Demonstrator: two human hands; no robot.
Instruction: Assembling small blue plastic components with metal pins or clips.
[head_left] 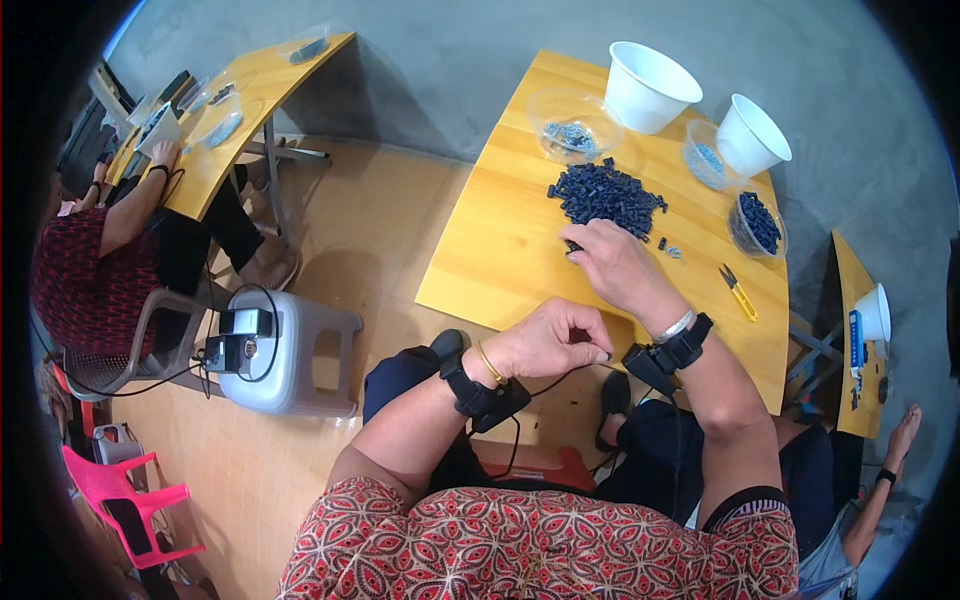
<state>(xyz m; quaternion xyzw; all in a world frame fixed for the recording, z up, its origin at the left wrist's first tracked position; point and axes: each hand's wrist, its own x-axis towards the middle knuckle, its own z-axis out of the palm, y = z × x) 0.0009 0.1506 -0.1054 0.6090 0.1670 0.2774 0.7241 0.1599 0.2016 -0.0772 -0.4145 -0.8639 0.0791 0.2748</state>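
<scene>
A heap of small dark blue tubular pieces [598, 192] lies on the yellow wooden table [480, 235]. My right hand [615, 262] is at the heap's near edge, its fingers closed on a small dark piece [573, 246]. Closer to my body, by the table's front edge, my left hand [552, 338] is closed in a pinch. Something tiny and dark shows at its fingertips, too small to make out. A single dark piece and a few small pale bits [673, 252] lie right of my right hand. Thread snips with yellow handles [741, 293] rest farther right.
Behind the heap stand a clear bowl [545, 108] of pale bits and a white tub [648, 88]. On the right are another white tub [752, 137], a clear bowl of pale bits [706, 160] and one of dark pieces [757, 225]. Another person sits at a table [255, 90] far left.
</scene>
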